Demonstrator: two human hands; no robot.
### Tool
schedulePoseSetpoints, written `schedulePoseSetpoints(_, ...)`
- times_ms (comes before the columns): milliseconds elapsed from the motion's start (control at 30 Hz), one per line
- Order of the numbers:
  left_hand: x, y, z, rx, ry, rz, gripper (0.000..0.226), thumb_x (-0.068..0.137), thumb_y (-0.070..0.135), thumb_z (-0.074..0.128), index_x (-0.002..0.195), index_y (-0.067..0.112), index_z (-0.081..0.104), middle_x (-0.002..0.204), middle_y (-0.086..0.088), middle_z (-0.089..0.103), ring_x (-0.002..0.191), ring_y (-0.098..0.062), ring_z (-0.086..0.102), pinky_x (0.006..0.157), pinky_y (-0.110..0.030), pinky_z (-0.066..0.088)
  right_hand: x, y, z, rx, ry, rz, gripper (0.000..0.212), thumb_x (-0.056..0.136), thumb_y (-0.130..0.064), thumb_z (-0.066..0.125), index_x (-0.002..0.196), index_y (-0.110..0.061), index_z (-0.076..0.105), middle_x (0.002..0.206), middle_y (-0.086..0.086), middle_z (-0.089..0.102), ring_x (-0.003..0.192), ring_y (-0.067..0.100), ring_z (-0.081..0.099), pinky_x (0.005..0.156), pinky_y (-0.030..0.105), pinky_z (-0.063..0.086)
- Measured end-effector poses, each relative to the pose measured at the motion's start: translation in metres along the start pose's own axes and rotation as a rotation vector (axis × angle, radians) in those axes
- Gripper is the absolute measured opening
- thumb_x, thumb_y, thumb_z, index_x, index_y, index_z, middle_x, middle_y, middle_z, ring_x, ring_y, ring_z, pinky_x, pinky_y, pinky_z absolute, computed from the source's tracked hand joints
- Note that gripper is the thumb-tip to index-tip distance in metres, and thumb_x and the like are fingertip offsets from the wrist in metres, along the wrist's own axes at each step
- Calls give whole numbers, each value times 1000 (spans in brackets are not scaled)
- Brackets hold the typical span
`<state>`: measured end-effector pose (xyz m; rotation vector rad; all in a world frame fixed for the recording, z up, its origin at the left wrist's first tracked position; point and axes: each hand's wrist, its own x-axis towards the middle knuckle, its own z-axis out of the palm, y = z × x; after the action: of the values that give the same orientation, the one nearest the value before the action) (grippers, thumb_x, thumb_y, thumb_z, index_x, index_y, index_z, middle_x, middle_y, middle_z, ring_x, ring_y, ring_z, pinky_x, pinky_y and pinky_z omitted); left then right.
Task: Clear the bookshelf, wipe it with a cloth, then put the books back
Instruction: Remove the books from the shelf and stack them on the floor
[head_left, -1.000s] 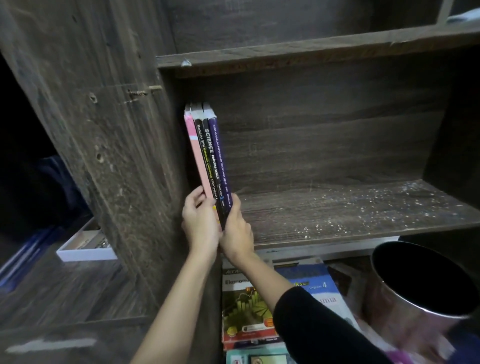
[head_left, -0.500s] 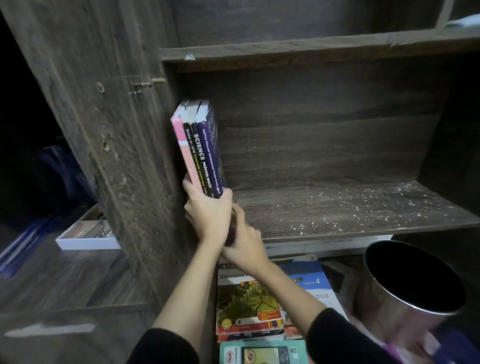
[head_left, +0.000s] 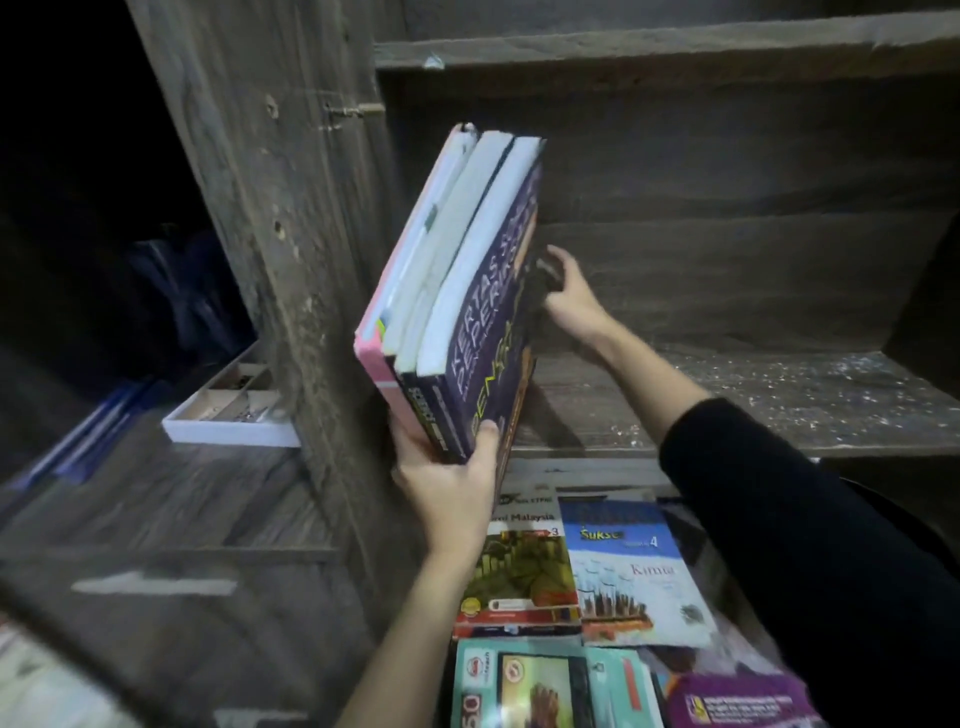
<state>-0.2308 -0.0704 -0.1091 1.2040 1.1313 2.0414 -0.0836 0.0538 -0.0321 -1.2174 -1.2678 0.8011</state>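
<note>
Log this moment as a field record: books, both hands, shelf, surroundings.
books in hand: three books, held together, tilted
left hand: left hand grips their lower end, thumb on the purple cover
right hand: right hand is at the books' far side, fingers curled; grip unclear
shelf: shelf board is scattered with pale specks
below shelf: other books lie flat, covers up
left of the bookshelf: white tray of small items on a wooden surface

Dim, uneven light; soft wide-angle view.
Page edges of the books (head_left: 457, 249) catch light; far left is black; borders bend and blur.
</note>
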Motion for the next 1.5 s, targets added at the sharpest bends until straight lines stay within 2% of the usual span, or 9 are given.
schedulePoseSetpoints(100,-5,-5,-7,-59,-33,-9,68,58,15,78,119,25,47,107,23,58,97,11,59,88,-12,44,11,-15,2,-145,-114,45,55,76,5,49,129,-11,46,99,17,63,85,37,58,58,31,48)
schedulePoseSetpoints(200,-7,-11,-12,-124,-65,-27,73,58,21,78,124,19,47,114,11,60,105,-7,61,96,-27,48,16,-13,-2,-336,-231,120,36,57,-3,42,87,-14,58,78,34,59,66,46,52,50,33,35)
schedulePoseSetpoints(367,-8,-18,-16,-146,-64,-36,75,57,23,76,126,15,47,119,0,59,114,-23,58,101,-40,45,7,-29,-10,-482,-324,137,36,69,24,41,70,-9,53,40,-1,53,33,14,44,33,13,24)
schedulePoseSetpoints(667,-9,-12,-14,-284,-86,-167,74,44,24,82,110,3,59,106,-21,65,95,-44,63,81,-62,50,-26,-1,-17,-93,-39,86,38,56,12,30,82,12,57,58,13,61,51,21,59,43,27,31)
schedulePoseSetpoints(767,-13,9,-11,-291,-117,-3,57,47,15,71,103,25,65,94,2,69,88,-30,66,80,-44,54,-45,-3,-44,-5,79,60,50,54,11,32,99,23,50,90,39,60,81,51,60,59,58,46)
schedulePoseSetpoints(900,-27,34,3,-352,-246,62,52,42,14,69,92,28,64,83,10,67,79,-18,63,73,-34,52,-92,-12,-90,58,247,26,45,48,7,27,81,1,58,65,15,55,55,27,55,39,24,29)
schedulePoseSetpoints(1200,-100,38,37,-207,-675,-404,43,25,-3,58,67,5,54,63,2,65,63,-18,59,54,-28,51,-217,41,-187,-57,612,246,20,46,-1,29,60,-9,41,33,-3,33,31,14,29,36,18,9)
schedulePoseSetpoints(1367,-148,7,49,54,-908,-813,43,44,-12,69,85,-5,58,78,-14,68,76,-30,65,63,-33,56,-288,94,-218,-121,755,497,31,69,18,28,53,-8,35,25,-4,29,23,6,23,33,15,10)
schedulePoseSetpoints(1500,-192,-37,46,179,-1076,-1018,43,48,-6,71,87,8,61,81,-6,71,84,-27,65,76,-33,55,-334,129,-232,-192,783,643,10,58,-1,37,53,-9,42,24,-5,33,25,8,31,28,13,15)
